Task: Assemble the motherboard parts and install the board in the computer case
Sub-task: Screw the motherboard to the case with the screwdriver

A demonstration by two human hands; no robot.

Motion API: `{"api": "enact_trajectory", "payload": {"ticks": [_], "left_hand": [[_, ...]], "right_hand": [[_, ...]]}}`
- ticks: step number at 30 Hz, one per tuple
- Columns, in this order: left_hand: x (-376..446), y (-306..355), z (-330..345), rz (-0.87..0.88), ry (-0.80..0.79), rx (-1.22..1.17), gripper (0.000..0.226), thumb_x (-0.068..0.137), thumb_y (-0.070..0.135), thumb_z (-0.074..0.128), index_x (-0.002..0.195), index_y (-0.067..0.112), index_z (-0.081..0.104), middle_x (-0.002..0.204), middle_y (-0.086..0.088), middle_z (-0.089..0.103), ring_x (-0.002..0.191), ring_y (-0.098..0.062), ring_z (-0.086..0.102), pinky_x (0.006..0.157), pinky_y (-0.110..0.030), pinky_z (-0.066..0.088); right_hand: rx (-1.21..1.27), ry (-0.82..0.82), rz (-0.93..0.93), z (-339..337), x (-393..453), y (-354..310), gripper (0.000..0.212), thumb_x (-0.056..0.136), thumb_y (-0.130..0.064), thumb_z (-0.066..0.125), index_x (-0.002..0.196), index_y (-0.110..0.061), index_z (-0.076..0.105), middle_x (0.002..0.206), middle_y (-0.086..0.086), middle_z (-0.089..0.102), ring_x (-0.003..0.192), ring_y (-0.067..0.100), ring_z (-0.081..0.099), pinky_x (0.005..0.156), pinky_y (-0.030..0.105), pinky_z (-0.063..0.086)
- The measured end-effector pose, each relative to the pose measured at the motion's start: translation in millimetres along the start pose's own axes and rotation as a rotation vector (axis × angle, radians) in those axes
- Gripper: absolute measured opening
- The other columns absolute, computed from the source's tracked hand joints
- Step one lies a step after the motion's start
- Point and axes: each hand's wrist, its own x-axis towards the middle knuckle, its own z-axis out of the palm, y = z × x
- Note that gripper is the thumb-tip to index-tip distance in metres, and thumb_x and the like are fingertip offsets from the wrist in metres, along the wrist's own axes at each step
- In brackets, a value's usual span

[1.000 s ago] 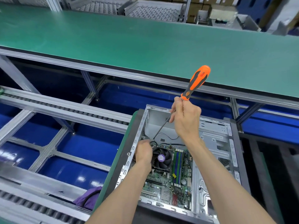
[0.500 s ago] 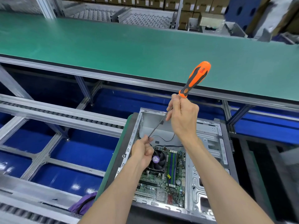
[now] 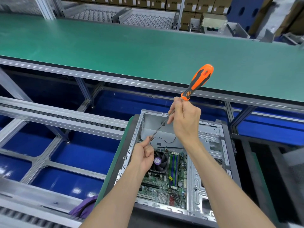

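An open grey computer case (image 3: 212, 139) lies on its side in front of me, with the green motherboard (image 3: 161, 186) seated inside it. A black CPU fan (image 3: 160, 162) and green and blue memory sticks (image 3: 174, 170) sit on the board. My right hand (image 3: 185, 120) grips the metal shaft of a long screwdriver (image 3: 197, 81) with an orange and black handle, which tilts up to the right above the case. My left hand (image 3: 144, 155) pinches the lower tip of the shaft just above the fan's left edge. What lies at the tip is hidden by my fingers.
A long green-topped bench (image 3: 131, 46) runs across behind the case. Grey aluminium roller rails (image 3: 57, 112) over blue panels lie to the left. A purple cloth (image 3: 85, 208) sits at the lower left. Cardboard boxes and metal racks fill the far background.
My left hand has lifted off the board's upper left corner and come up to pinch the screwdriver tip. The screwdriver has risen slightly with my right hand.
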Motion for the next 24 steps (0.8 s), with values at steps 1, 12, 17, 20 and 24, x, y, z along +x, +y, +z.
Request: {"api": "enact_trajectory", "payload": {"ticks": [1,12,17,20,24], "left_hand": [[0.2,0.0,1.2,0.013,0.015,-0.009,0.017,0.102,0.011,0.048,0.102,-0.001,0.061,0.054,0.007,0.020,0.032,-0.005,0.017,0.028,-0.016,0.016],[-0.3,-4.3,2.9,0.037,0.053,-0.040,0.019,0.101,0.012,0.053,0.104,-0.001,0.065,0.050,0.008,0.020,0.031,-0.005,0.017,0.028,-0.018,0.018],[2.1,-3.9,2.1,0.031,0.053,-0.058,0.020,0.102,0.014,0.051,0.109,-0.001,0.063,0.048,0.008,0.019,0.031,-0.005,0.017,0.028,-0.017,0.017],[0.8,-1.8,-0.2,0.020,0.039,-0.033,0.020,0.102,0.014,0.052,0.108,0.000,0.064,0.049,0.008,0.018,0.032,-0.005,0.017,0.028,-0.017,0.017],[-1.4,-0.6,-3.3,0.036,0.029,0.044,0.019,0.103,0.014,0.049,0.103,0.000,0.062,0.048,0.008,0.019,0.031,-0.004,0.016,0.027,-0.017,0.016]], "right_hand": [[0.004,0.008,-0.001,0.1,-0.8,0.4,0.043,0.106,-0.018,0.043,0.068,-0.002,0.058,0.051,0.007,0.059,0.041,0.016,0.059,0.049,0.024,0.047],[0.037,0.043,-0.011,0.9,0.4,2.0,0.042,0.106,-0.016,0.041,0.070,-0.005,0.059,0.048,-0.001,0.056,0.041,0.013,0.058,0.050,0.014,0.042],[0.028,0.046,-0.015,0.6,1.2,1.9,0.042,0.106,-0.015,0.041,0.070,-0.003,0.059,0.049,0.001,0.057,0.041,0.013,0.059,0.050,0.015,0.043],[0.033,0.036,-0.005,-0.6,3.0,1.3,0.041,0.106,-0.016,0.041,0.071,-0.004,0.059,0.050,0.004,0.058,0.041,0.015,0.060,0.051,0.018,0.045],[0.080,-0.076,0.018,-3.4,6.6,3.3,0.040,0.106,-0.019,0.043,0.072,-0.006,0.061,0.056,0.007,0.062,0.045,0.020,0.063,0.054,0.020,0.043]]}}
